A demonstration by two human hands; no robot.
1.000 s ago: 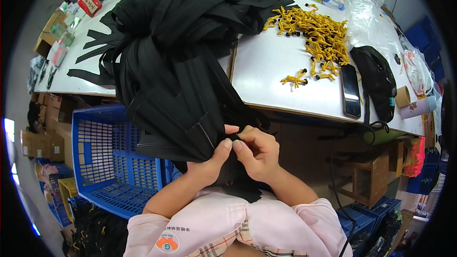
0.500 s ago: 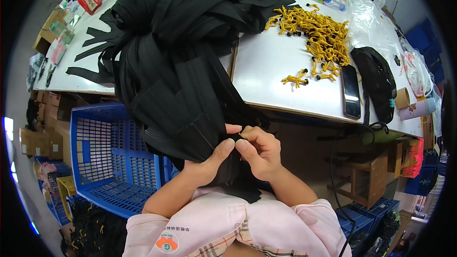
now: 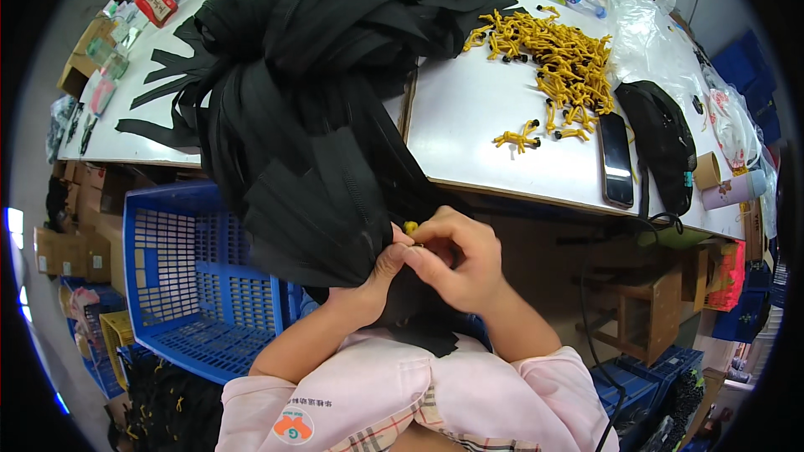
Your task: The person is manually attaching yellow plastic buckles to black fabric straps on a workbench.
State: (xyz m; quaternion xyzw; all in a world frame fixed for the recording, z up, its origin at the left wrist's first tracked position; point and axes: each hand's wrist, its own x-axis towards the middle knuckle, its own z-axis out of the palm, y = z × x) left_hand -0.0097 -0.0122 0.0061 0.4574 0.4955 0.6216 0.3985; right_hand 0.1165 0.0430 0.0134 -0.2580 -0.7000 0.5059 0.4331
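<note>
Long black zipper strips (image 3: 293, 192) hang in a thick bundle from the table edge down to my lap. My left hand (image 3: 366, 291) is closed on them, its thumb and fingers pinching a zipper near the ends. My right hand (image 3: 467, 261) meets it, with thumb and index finger closed at the left fingertips. Between the fingers a small piece of a yellow cord zipper pull (image 3: 410, 226) shows; the rest of it is hidden. On the table at the right lies a heap of yellow cord pulls (image 3: 574, 63) with black ends.
A white table (image 3: 494, 163) spans the front. Right of the heap lie a phone (image 3: 616, 159), a black pouch (image 3: 657, 138) and a cup (image 3: 733, 192). A blue crate (image 3: 201, 285) stands below at left; a wooden stool (image 3: 645, 310) and a hanging cable (image 3: 584, 318) are at right.
My right hand has turned and shifted slightly, and a yellow piece of cord pull now shows between the hands. The zipper bundle by my left hand has bunched and folded a little.
</note>
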